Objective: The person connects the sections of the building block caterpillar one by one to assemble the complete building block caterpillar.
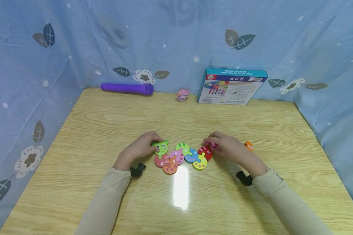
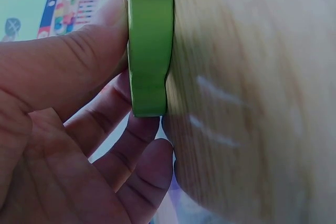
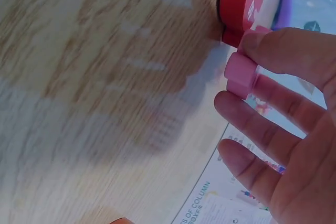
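Note:
A numbered caterpillar puzzle lies in a wavy row on the table. Its green head piece [image 1: 161, 148], marked with a face, is at the left end, where my left hand [image 1: 141, 147] grips it between thumb and fingers. My right hand [image 1: 227, 147] pinches a pink puzzle piece [image 3: 242, 74] at the other end, beside the red piece 8 [image 1: 205, 152]. Between the ends run the joined pieces, among them the blue piece 6 [image 1: 191, 156] and the yellow piece 7 [image 1: 200, 162]. My right fingers cover most of the pink piece in the head view.
An orange piece marked 10 [image 1: 248, 146] lies apart, right of my right hand. Along the back stand a purple tube [image 1: 126, 88], a small pink figurine [image 1: 182, 95] and a bead set box [image 1: 231, 87]. Blue patterned cloth [image 1: 176, 42] hangs behind the table [image 1: 106, 114].

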Demonstrator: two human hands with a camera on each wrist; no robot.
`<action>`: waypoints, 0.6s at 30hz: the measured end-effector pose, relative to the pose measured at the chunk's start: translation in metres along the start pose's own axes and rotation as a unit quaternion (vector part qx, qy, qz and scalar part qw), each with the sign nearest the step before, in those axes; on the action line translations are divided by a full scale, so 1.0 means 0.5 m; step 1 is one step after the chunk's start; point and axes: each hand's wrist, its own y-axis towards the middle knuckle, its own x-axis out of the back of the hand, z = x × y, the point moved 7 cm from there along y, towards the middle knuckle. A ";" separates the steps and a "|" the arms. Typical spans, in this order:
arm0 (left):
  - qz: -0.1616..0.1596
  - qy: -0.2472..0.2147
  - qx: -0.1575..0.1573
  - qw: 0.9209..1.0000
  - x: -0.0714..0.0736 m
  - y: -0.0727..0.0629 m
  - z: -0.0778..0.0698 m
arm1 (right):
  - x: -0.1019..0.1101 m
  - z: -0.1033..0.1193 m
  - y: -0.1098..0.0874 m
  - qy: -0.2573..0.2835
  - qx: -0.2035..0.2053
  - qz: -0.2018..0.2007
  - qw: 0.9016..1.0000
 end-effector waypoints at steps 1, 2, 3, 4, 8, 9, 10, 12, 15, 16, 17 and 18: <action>0.000 0.000 0.000 1.000 0.000 0.000 -0.001 | 0.000 0.002 0.000 -0.003 0.002 0.003 1.000; 0.001 0.002 -0.001 1.000 0.000 0.000 -0.001 | 0.000 0.005 0.000 -0.008 0.004 0.005 1.000; 0.002 0.001 -0.001 1.000 0.000 0.000 -0.002 | -0.001 0.006 0.000 -0.012 0.007 0.006 1.000; 0.002 0.002 -0.002 1.000 0.000 -0.001 -0.003 | -0.002 0.007 0.000 -0.016 0.007 0.008 1.000; 0.002 0.002 -0.006 1.000 0.001 -0.001 -0.005 | -0.007 0.009 0.000 -0.018 0.006 0.015 1.000; 0.002 0.000 -0.006 1.000 0.001 -0.001 -0.005 | -0.009 0.008 0.000 -0.017 0.003 0.018 1.000; 0.001 0.000 -0.007 1.000 0.001 0.000 -0.005 | -0.012 0.007 0.000 -0.018 -0.002 0.023 1.000; 0.001 0.001 -0.009 1.000 0.000 0.000 -0.003 | -0.017 0.004 -0.001 -0.020 -0.011 0.031 0.999; 0.002 0.001 -0.009 1.000 -0.001 0.001 -0.002 | -0.021 0.001 -0.002 -0.022 -0.019 0.037 0.999; 0.002 0.002 -0.009 1.000 -0.001 0.001 -0.002 | -0.022 0.001 -0.003 -0.021 -0.021 0.037 0.999; 0.002 0.001 -0.008 1.000 -0.002 0.001 -0.001 | -0.022 0.002 -0.004 -0.021 -0.021 0.036 0.999; 0.002 0.000 -0.007 1.000 -0.002 0.001 -0.001 | -0.021 0.002 -0.004 -0.021 -0.021 0.032 0.999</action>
